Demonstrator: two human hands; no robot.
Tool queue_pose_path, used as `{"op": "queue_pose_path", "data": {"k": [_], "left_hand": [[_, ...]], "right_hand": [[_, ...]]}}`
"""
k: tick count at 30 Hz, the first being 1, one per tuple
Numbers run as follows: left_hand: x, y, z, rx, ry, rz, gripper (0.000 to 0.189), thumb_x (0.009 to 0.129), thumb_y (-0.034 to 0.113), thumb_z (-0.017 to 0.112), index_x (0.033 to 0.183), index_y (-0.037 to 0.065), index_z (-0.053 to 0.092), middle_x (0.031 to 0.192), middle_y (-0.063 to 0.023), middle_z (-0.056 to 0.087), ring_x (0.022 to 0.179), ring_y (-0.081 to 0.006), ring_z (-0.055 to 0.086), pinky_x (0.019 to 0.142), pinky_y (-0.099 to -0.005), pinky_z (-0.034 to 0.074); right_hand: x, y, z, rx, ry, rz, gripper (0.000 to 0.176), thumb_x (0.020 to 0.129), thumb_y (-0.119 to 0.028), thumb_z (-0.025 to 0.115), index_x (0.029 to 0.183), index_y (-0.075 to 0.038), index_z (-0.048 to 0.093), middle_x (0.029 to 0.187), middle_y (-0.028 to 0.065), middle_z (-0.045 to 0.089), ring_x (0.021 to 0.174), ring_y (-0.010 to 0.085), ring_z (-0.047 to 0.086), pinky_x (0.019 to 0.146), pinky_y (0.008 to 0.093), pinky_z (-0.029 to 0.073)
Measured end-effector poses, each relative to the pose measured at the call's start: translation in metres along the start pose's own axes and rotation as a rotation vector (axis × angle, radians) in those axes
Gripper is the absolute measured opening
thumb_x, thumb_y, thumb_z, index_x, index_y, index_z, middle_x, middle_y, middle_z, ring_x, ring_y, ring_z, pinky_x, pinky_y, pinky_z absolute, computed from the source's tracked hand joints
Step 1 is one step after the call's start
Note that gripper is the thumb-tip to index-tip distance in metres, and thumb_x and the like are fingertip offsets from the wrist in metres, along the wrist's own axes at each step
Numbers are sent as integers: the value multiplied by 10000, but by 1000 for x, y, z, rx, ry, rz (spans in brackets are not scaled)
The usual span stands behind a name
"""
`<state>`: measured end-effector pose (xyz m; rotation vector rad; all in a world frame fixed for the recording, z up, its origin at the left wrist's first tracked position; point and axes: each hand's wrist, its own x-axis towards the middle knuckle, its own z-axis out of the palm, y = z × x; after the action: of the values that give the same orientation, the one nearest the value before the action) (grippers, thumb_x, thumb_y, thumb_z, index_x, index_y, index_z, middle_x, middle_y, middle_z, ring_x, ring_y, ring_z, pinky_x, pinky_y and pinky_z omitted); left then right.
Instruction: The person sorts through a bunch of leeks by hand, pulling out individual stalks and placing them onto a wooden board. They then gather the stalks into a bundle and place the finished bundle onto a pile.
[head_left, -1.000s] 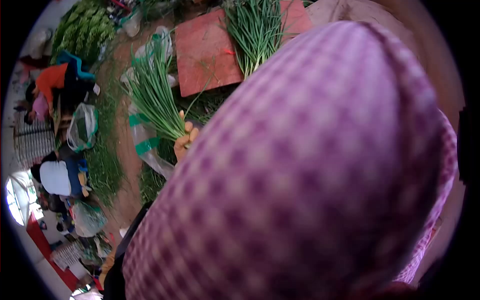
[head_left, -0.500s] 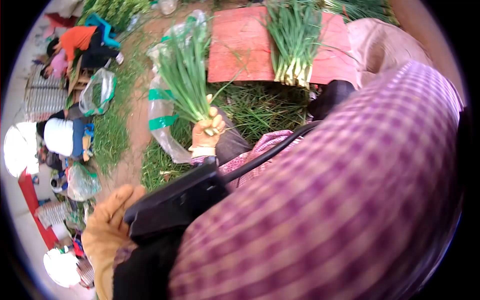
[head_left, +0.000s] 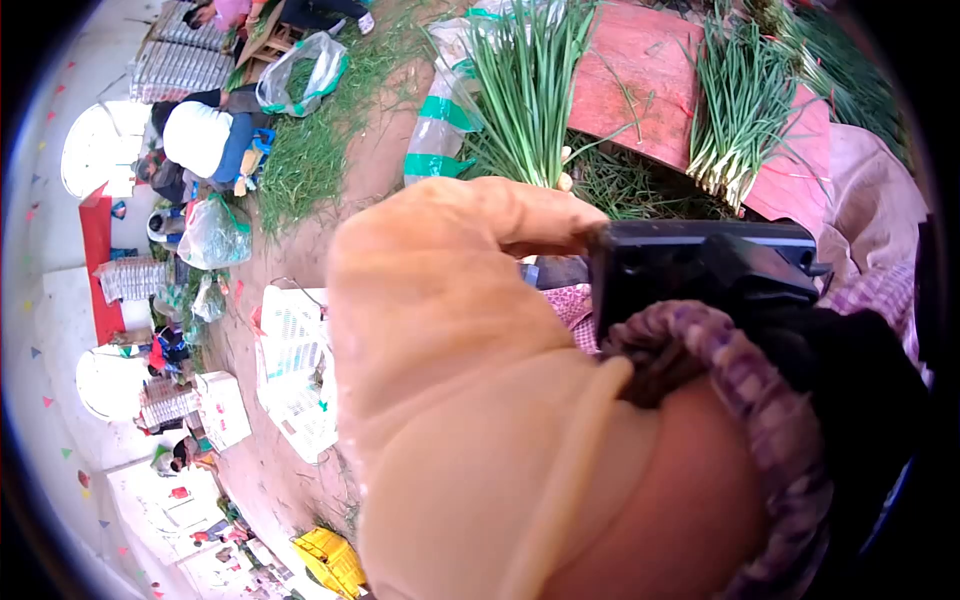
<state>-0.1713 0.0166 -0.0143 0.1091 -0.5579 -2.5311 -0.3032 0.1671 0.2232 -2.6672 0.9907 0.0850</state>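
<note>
My right hand (head_left: pixel 565 181) is closed round the lower ends of a bunch of green onions (head_left: pixel 525 95). Only a couple of its fingertips show, the rest being covered by my other arm. Very close to the camera, my left hand (head_left: pixel 440 270) wears a tan glove, with a black device (head_left: pixel 700 270) at the wrist below a checked sleeve. One bent finger of it points toward the device; the other fingers are hidden. A second bunch of green onions (head_left: pixel 735 125), pale roots showing, lies on the red board (head_left: pixel 635 65).
The view is turned sideways. More green onions (head_left: pixel 850 90) lie beyond the board. Loose leaves (head_left: pixel 640 185) cover the ground below it. Across the path are seated people, a clear plastic bag (head_left: pixel 215 235), a white crate (head_left: pixel 300 370) and a yellow crate (head_left: pixel 330 562).
My left hand has come up close to the camera and now covers most of my right hand. The view has swung, shifting the board and onions rightward.
</note>
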Motion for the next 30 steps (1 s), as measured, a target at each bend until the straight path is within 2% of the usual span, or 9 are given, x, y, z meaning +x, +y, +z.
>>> {"op": "queue_pose_path", "data": {"k": [12, 19, 20, 21, 23, 25, 27, 29, 30], "left_hand": [[-12, -11, -10, 20, 62, -19, 760, 697, 27, 627, 1387, 110, 320, 943, -49, 537, 674, -134, 499, 591, -266, 393], [-27, 5, -3, -29, 42, 13, 783, 671, 47, 650, 1383, 126, 333, 941, -44, 549, 671, -151, 521, 616, -293, 408], [-24, 0, -20, 762, 330, 26, 784, 670, 60, 656, 1382, 125, 334, 933, -42, 549, 666, -152, 519, 612, -299, 400], [-28, 4, 1, 76, 169, 30, 798, 660, 66, 661, 1384, 121, 331, 923, -40, 547, 652, -148, 509, 600, -289, 388], [-28, 2, -8, 15, 77, 41, 797, 657, 56, 643, 1386, 111, 326, 916, -39, 543, 635, -142, 497, 592, -281, 384], [-28, 1, -1, 39, 109, 36, 814, 650, 74, 640, 1391, 73, 306, 881, -36, 487, 610, -122, 436, 549, -262, 341], [-25, 0, -6, -2, 62, 34, 821, 646, 43, 630, 1394, 72, 293, 860, -51, 486, 588, -132, 450, 537, -277, 370], [-24, 2, -5, 95, 126, 20, 788, 637, 52, 647, 1367, 67, 351, 906, -45, 543, 616, -140, 498, 559, -280, 396], [-24, 3, 0, 58, 103, 6, 774, 635, 41, 654, 1356, 68, 374, 908, -48, 556, 639, -145, 522, 577, -270, 408]], "right_hand": [[16, -29, -43, -147, -22, -80, 225, 785, -265, 594, 796, -43, 632, 672, 98, 632, 663, 201, 643, 622, 347, 504], [16, 10, -57, -80, -26, -108, 217, 783, -264, 606, 793, -50, 637, 664, 95, 633, 671, 197, 648, 630, 347, 500], [18, 26, -49, -6, -13, -112, 215, 783, -264, 607, 793, -51, 637, 663, 94, 633, 672, 196, 648, 631, 347, 499], [19, 49, -31, 145, 0, -107, 214, 782, -264, 609, 793, -52, 638, 662, 94, 634, 673, 195, 649, 632, 347, 499], [22, 89, 23, 775, -83, 39, 148, 715, -190, 591, 679, -55, 639, 645, 131, 610, 585, 268, 603, 553, 417, 454], [17, 111, 111, -28, -39, 626, 170, 732, -221, 586, 719, -64, 650, 672, 142, 630, 638, 297, 626, 564, 430, 467], [-5, 104, 130, -303, -189, 688, 203, 766, -199, 583, 866, -29, 630, 695, 178, 624, 652, 321, 623, 566, 397, 481], [-25, 124, 159, 549, 126, 360, 290, 764, -248, 592, 942, -20, 624, 721, 192, 619, 677, 334, 615, 605, 415, 479], [-25, 122, 158, 624, 142, 386, 313, 751, -274, 600, 933, -21, 635, 738, 186, 631, 696, 342, 617, 626, 417, 482]]}}
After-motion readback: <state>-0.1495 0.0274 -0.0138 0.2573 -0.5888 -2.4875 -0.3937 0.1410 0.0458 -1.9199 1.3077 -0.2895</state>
